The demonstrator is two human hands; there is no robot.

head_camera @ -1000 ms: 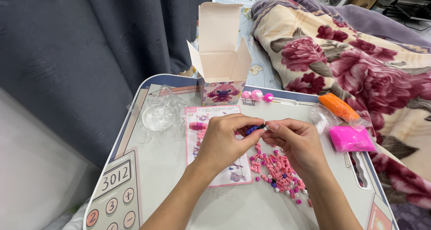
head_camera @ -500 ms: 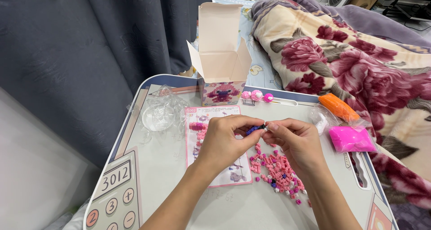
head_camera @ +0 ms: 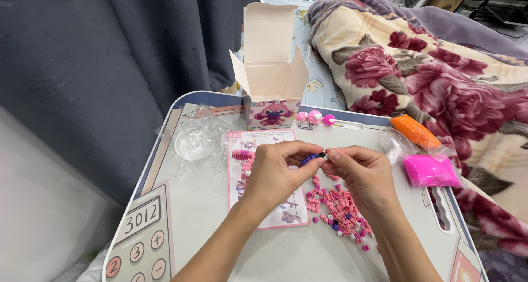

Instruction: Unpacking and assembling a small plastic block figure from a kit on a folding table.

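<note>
Dark purple and small, a cluster of joined bricks (head_camera: 311, 159) sits pinched between the fingertips of both hands, raised a little above the tray table (head_camera: 209, 243). The left hand (head_camera: 278, 172) grips it with thumb and bent fingers closed narrowly on its left end, and the right hand (head_camera: 360, 174) meets it from the other side, thumb and forefinger closed on a tiny pale piece at the cluster's right end; whether that piece is already attached I cannot tell. Just beneath the left hand lies an instruction sheet (head_camera: 264, 144) with a pink border, partly covered by the wrist. Below the right hand and slightly toward the person spreads a loose pile of pink bricks (head_camera: 338, 207) with a few dark and white ones mixed in. Beyond both hands stands an open cardboard box (head_camera: 270, 73), its flaps up, with three pink round beads (head_camera: 314, 117) just to its right. Left of the left hand and a little farther away rests crumpled clear plastic packaging (head_camera: 197, 141). To the right of the right hand lie a bag of bright pink pieces (head_camera: 430, 171), a clear bag of white pieces (head_camera: 393, 150) near it, and, farther off, an orange bag (head_camera: 415, 131). Beyond the table's far right edge lies a floral blanket (head_camera: 440, 67).
</note>
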